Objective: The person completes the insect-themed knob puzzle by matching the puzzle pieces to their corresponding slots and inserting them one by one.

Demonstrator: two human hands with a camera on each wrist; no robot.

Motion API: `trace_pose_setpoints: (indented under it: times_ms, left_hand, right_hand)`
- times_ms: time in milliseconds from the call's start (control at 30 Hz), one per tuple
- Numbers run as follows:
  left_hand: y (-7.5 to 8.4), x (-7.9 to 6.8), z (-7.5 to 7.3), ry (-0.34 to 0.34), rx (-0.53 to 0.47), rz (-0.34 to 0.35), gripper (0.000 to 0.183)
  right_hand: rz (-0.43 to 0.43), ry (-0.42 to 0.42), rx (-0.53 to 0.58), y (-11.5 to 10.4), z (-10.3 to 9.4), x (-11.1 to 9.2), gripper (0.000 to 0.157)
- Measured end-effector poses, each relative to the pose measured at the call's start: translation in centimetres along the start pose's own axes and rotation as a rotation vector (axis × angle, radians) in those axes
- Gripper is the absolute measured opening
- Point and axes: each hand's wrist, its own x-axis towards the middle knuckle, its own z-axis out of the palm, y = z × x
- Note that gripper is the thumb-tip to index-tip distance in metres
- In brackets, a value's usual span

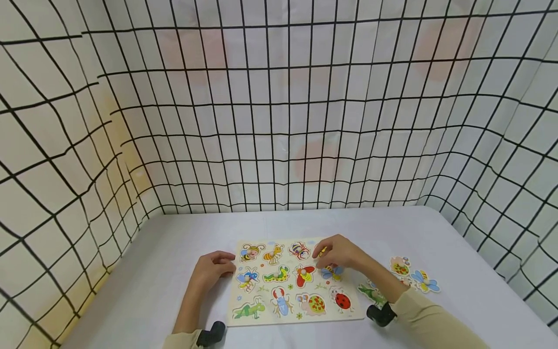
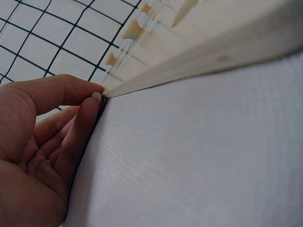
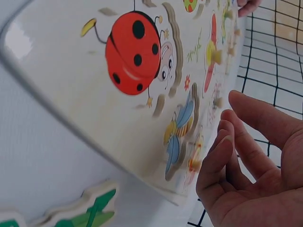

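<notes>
Board (image 1: 301,290) lies beneath right fingers (image 3: 258,113), slightly parted and empty; left fingers (image 2: 66,90), loosely bent, touch its left edge.

No lettering, label, brand, number or sign can be read on the insect-picture board (image 1: 291,287) or elsewhere.

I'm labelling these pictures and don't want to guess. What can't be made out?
- Head: the count of loose pieces; the right forearm covers some.
- Head: most of the top-right insect, behind the right hand.
- Right wrist: the whole green piece, cut off by the bottom edge.
- Left wrist: pictures beneath the knobs, too slanted and blurred.
</notes>
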Motion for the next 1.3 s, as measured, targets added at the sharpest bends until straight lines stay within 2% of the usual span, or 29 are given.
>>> trace_pose_setpoints:
  times_ms: [167,467,867,1300]
  left_hand:
    - [0.2,-0.1,-0.1,-0.002,0.002,0.007,0.025]
    - [0.3,-0.2,-0.1,0.001,-0.007,0.002,0.024]
    - [0.3,-0.2,0.0,0.006,-0.001,-0.001,0.024]
    - [0.2,0.0,-0.1,0.001,-0.008,-0.014,0.024]
  right_hand:
    - [-0.014,0.002,-0.002,0.2,-1.0,-0.5,0.022]
    - [0.024,0.023,-0.029,0.9,-2.4,-1.3,0.022]
    - [0.041,0.004,-0.038,2.0,-3.8,-2.9,0.024]
    - [0.104,0.038,-0.034,3.9,-5.8,-4.3,0.025]
